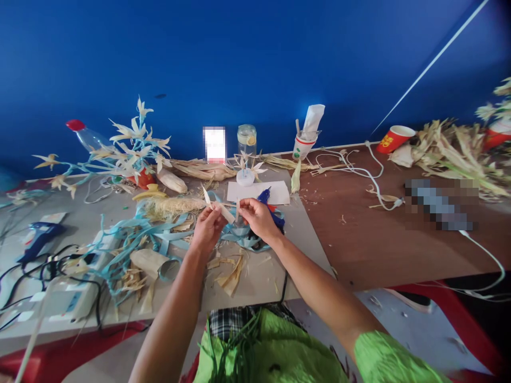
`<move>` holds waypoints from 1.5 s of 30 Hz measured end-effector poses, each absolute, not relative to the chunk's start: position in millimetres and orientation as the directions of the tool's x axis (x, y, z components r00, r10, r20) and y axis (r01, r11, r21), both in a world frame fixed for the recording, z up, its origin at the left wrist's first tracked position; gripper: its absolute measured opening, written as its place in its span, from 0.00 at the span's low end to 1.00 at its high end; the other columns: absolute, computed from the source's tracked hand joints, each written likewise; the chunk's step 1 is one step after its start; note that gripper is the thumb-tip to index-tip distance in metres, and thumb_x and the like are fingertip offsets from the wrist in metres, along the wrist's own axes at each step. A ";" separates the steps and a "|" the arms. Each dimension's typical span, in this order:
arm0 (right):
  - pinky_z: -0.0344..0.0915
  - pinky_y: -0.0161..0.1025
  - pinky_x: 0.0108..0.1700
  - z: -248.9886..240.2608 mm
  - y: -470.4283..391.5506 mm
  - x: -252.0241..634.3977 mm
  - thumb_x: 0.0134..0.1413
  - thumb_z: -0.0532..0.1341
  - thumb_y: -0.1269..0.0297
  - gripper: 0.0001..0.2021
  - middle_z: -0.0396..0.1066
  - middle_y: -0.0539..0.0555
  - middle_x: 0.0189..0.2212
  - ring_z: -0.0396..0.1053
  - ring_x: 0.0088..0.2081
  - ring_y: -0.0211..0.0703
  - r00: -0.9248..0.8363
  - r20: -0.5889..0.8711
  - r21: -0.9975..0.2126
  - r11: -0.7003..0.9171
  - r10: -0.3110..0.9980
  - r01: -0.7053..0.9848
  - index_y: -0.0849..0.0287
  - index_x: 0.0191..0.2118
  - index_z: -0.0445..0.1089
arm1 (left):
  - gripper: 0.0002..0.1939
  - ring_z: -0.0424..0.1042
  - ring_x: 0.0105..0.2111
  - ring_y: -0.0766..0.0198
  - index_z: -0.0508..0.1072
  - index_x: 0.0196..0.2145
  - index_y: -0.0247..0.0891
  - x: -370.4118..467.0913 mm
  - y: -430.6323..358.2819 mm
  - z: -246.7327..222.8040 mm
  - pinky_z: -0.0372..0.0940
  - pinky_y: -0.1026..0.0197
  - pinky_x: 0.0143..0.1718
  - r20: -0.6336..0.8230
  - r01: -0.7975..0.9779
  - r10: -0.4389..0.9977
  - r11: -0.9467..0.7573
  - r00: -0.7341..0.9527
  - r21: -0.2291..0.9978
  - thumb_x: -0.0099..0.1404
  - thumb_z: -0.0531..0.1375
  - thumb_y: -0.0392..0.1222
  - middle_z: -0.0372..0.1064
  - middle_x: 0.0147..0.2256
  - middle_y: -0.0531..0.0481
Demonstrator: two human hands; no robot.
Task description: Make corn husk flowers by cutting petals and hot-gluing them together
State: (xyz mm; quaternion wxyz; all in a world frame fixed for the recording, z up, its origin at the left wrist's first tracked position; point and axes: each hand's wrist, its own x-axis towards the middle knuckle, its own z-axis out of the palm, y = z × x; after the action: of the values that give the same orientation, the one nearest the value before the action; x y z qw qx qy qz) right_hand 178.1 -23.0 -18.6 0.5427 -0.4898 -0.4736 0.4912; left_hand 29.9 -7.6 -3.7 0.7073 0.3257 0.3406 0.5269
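Note:
My left hand (208,230) pinches a pale strip of corn husk (226,214) above the grey table; a pointed end sticks up over the fingers. Close on its right, my right hand (258,218) has its thumb and fingertips closed around a narrow pale piece of husk (238,206). Whether the two pieces are joined cannot be made out. Under the hands lie light-blue ribbons (167,235) and husk scraps (231,276). A blue glue gun (264,196) is partly hidden behind my right hand. Beyond it, a husk flower (251,164) stands in a round white base (245,177).
Husk flowers on blue stems (138,139) stand at the back left. Another blue glue gun (42,234) and a power strip (80,295) with black cords lie left. At the back are a jar (247,141), a paper cup (304,146), a red cup (395,139) and a husk pile (451,151).

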 end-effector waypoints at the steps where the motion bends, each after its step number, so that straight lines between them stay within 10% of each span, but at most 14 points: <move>1: 0.58 0.34 0.23 -19.0 -23.5 178.1 0.48 0.61 0.58 0.13 0.70 0.53 0.32 0.60 0.22 0.34 0.089 0.069 -0.998 0.070 0.994 -0.008 0.59 0.39 0.68 | 0.16 0.49 0.15 0.78 0.63 0.24 0.35 29.9 -7.6 -3.5 0.50 0.72 0.19 -0.141 -0.523 0.967 0.236 0.214 0.819 0.50 0.69 0.40 0.52 0.17 0.61; 4: 0.60 0.34 0.27 -16.9 -26.8 177.6 0.52 0.59 0.57 0.16 0.70 0.59 0.44 0.63 0.26 0.35 0.126 0.183 -0.976 0.165 0.975 0.142 0.60 0.44 0.69 | 0.16 0.50 0.15 0.78 0.62 0.25 0.36 29.9 -7.7 -3.3 0.52 0.71 0.20 -0.144 -0.520 0.965 0.241 0.221 0.819 0.51 0.68 0.40 0.52 0.17 0.61; 11: 0.59 0.34 0.30 -9.9 -33.1 171.7 0.51 0.61 0.56 0.11 0.70 0.51 0.31 0.62 0.27 0.35 0.011 0.193 -0.961 0.187 0.981 0.204 0.60 0.35 0.71 | 0.15 0.51 0.16 0.78 0.64 0.26 0.36 33.0 -10.8 -1.8 0.58 0.70 0.24 -0.153 -0.511 0.966 0.241 0.208 0.825 0.51 0.69 0.41 0.54 0.17 0.61; 26: 0.50 0.33 0.22 -9.1 -22.1 185.7 0.51 0.59 0.53 0.13 0.58 0.44 0.16 0.54 0.18 0.32 0.226 0.118 -0.984 0.145 0.967 -0.108 0.58 0.27 0.63 | 0.15 0.51 0.17 0.76 0.67 0.28 0.36 36.4 -12.7 -7.5 0.48 0.69 0.20 -0.140 -0.392 0.944 0.256 0.299 0.884 0.50 0.69 0.44 0.55 0.18 0.59; 38: 0.50 0.32 0.22 -6.5 -18.6 197.4 0.49 0.61 0.54 0.14 0.62 0.46 0.19 0.55 0.19 0.31 0.188 0.085 -0.987 0.109 0.978 -0.119 0.58 0.24 0.64 | 0.12 0.51 0.17 0.77 0.72 0.30 0.35 25.8 -9.2 -1.0 0.57 0.68 0.24 -0.082 -0.528 0.975 0.182 0.207 0.829 0.51 0.68 0.44 0.53 0.18 0.59; 45: 0.50 0.32 0.23 -0.5 -25.5 195.0 0.49 0.62 0.52 0.15 0.60 0.45 0.17 0.53 0.20 0.31 -0.063 0.065 -0.993 0.058 0.996 -0.102 0.59 0.24 0.65 | 0.20 0.61 0.20 0.73 0.76 0.32 0.34 31.2 -10.9 -7.1 0.57 0.68 0.23 -0.170 -0.318 0.961 0.234 0.218 0.919 0.45 0.71 0.50 0.63 0.21 0.55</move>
State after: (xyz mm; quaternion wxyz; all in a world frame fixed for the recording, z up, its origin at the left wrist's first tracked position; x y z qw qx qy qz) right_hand 195.0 -25.5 -0.5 0.5229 -0.4419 -0.5057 0.5249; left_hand 31.2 -10.9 -7.1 0.6723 0.3959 0.4062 0.4756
